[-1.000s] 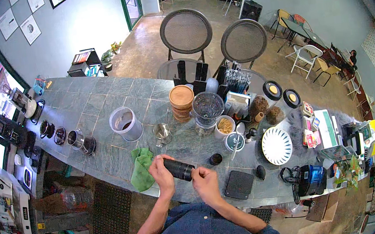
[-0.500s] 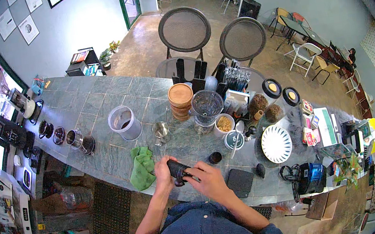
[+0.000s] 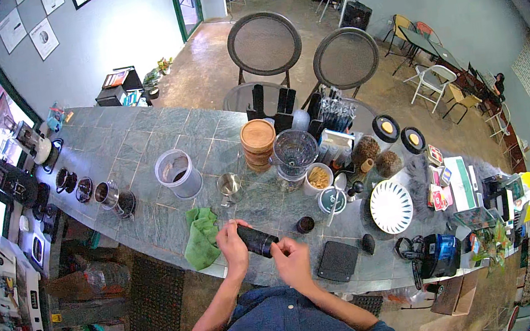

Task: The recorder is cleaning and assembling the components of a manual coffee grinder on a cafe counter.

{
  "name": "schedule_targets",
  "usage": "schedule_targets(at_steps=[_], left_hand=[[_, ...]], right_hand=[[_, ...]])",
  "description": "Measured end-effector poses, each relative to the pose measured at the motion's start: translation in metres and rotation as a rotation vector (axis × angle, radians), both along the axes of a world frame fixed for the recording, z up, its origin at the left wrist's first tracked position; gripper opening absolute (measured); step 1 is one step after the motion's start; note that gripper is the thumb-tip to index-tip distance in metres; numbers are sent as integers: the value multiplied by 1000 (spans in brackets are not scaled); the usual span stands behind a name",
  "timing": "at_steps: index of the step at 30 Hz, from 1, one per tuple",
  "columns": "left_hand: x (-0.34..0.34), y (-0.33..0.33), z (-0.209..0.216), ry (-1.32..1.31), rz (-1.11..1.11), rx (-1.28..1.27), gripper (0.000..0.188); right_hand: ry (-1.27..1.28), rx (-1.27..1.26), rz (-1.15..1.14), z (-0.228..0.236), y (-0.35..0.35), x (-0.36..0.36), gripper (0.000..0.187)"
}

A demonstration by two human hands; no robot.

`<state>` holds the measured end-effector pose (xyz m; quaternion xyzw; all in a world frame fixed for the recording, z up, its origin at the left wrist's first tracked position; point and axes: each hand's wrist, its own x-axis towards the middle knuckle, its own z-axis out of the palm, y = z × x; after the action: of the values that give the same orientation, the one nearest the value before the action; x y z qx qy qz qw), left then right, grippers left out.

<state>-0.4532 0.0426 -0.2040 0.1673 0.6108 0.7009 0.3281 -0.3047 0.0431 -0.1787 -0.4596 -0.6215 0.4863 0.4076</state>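
My left hand (image 3: pixel 233 249) is wrapped round the left end of a black cylinder, which looks like the body of a hand coffee grinder (image 3: pixel 256 239). It lies tilted in front of me, above the counter's near edge. The fingers of my right hand (image 3: pixel 293 259) are closed on its right end, hiding part of that end. A small dark cup (image 3: pixel 305 224) stands on the counter just beyond my right hand. Beside my left hand lies a crumpled green cloth (image 3: pixel 202 239). A flat black square pad (image 3: pixel 338 261) rests to the right of my right hand.
Beyond my hands stand a metal pitcher (image 3: pixel 230 187), a clear plastic tub (image 3: pixel 179 177) and a glass dripper (image 3: pixel 295 153). To the right are a white fluted plate (image 3: pixel 391 206) and a lidded container with a spoon (image 3: pixel 332 201). Coffee servers (image 3: pixel 107 194) line the left edge.
My right hand's fingers have shifted from over the grinder body's near side to its right end and curled in. The grinder body has turned so that its length shows more.
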Motion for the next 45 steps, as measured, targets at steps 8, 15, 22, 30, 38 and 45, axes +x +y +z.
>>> schedule_targets(at_steps=[8, 15, 22, 30, 38, 45], left_hand=[[12, -5, 31, 363, 24, 166, 40], [17, -7, 41, 259, -62, 162, 39], [18, -6, 20, -145, -57, 25, 36], [17, -18, 52, 555, -1, 239, 33], [10, -7, 87, 797, -231, 291, 14], [7, -1, 70, 545, -323, -41, 12]], right_hand=[[736, -1195, 9, 20, 8, 27, 18], [632, -1134, 246, 20, 4, 46, 14], [-205, 246, 87, 56, -4, 38, 21], [-12, 106, 43, 75, 1, 39, 47], [-281, 331, 231, 49, 9, 38, 61], [-279, 415, 178, 44, 10, 38, 53]])
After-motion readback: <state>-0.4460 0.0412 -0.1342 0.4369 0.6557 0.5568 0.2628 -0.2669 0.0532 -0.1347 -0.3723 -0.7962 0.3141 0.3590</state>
